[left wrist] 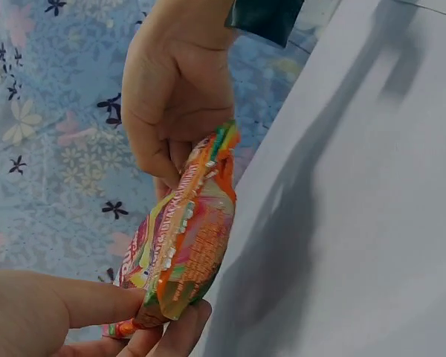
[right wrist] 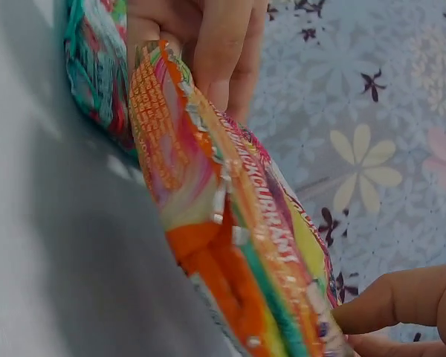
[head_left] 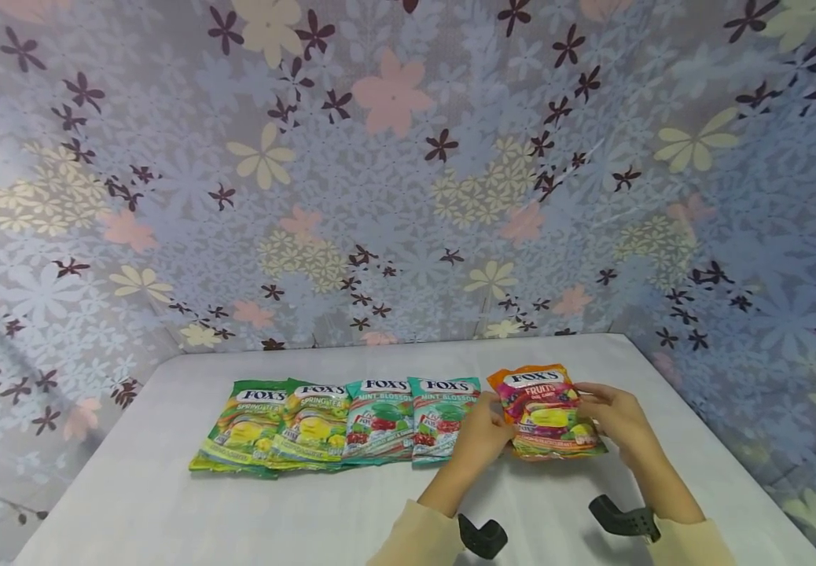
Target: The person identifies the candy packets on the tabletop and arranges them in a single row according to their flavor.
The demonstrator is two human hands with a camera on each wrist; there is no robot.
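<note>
An orange Fox's fruits candy bag (head_left: pixel 544 417) is held up between both hands, toward the right of the table. My left hand (head_left: pixel 481 434) pinches its left edge, thumb in front and fingers behind, as the left wrist view shows. On the opposite edge my right hand (head_left: pixel 616 417) grips the same bag. Its crimped lower seam faces the wrist cameras, and a shadow falls on the cloth below. Just left of my left hand lies a teal mint blossom bag (head_left: pixel 443 417), partly covered by that hand.
Another teal mint blossom bag (head_left: pixel 380 424) and two green-yellow spring tea bags (head_left: pixel 312 424) continue the row to the left. They lie on a white-covered table (head_left: pixel 273 519). A flowered curtain (head_left: pixel 394 196) rises behind the table and along its sides.
</note>
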